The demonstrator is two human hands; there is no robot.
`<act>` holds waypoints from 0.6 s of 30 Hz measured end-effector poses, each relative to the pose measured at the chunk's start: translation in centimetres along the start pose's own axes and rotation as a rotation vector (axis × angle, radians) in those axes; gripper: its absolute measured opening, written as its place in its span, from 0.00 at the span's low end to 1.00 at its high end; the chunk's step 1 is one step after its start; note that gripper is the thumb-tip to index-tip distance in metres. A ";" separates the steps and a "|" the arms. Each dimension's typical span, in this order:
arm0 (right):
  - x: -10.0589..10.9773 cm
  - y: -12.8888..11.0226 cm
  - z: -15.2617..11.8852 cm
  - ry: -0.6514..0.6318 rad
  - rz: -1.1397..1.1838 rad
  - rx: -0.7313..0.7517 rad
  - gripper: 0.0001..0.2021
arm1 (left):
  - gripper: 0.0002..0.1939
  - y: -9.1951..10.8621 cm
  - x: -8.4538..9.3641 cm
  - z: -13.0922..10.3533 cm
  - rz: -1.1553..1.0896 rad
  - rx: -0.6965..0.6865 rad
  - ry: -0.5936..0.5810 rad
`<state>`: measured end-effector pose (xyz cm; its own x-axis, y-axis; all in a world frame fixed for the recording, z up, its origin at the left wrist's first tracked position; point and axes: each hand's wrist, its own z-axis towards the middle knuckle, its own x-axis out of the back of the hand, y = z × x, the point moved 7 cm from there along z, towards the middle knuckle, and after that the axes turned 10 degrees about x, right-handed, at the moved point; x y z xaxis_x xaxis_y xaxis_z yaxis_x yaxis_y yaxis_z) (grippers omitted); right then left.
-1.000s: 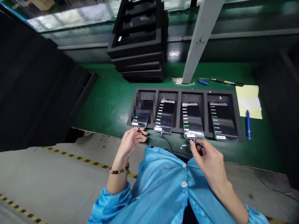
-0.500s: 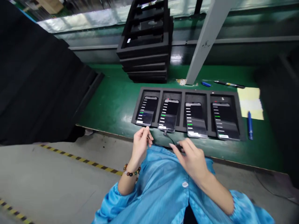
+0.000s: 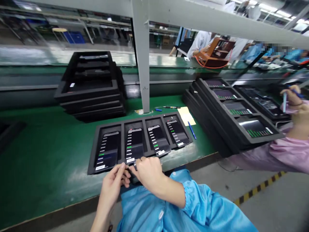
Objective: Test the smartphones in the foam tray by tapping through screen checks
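Note:
A black foam tray (image 3: 91,161) on the green bench holds several smartphones in separate compartments, their lit screens showing lists with one green line each. My right hand (image 3: 149,172) is closed at the lower edge of the second smartphone (image 3: 134,145) from the left. A small dark piece of cable shows at its fingertips; the rest is hidden by the hand. My left hand (image 3: 114,180) is pinched just beside it, the fingertips of both hands nearly touching. What the left fingers hold, if anything, cannot be made out. The leftmost smartphone (image 3: 107,149) lies just above my left hand.
Stacked black trays (image 3: 91,103) stand back left, and another tray stack (image 3: 217,106) with lit phones stands right. A grey post (image 3: 142,58) rises behind. A blue pen (image 3: 192,130) lies by yellow paper (image 3: 185,115). A co-worker's hand (image 3: 293,96) holds a pen-like object at far right.
My view has swung right and up, bringing the right-hand tray stack and co-worker into sight. My right hand has moved left to meet my left hand by the second smartphone.

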<state>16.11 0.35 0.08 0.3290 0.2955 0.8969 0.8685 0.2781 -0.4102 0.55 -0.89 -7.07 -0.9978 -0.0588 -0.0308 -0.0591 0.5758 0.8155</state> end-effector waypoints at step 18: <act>0.1 1.6 -4.5 0.310 0.469 0.223 0.27 | 0.29 1.1 -1.5 -3.5 0.019 -0.087 -0.119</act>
<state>19.24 -3.31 0.29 0.7797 0.1619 0.6048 0.5172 0.3779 -0.7679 2.10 -3.06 -4.09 -0.9955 0.0520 -0.0787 -0.0420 0.5027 0.8634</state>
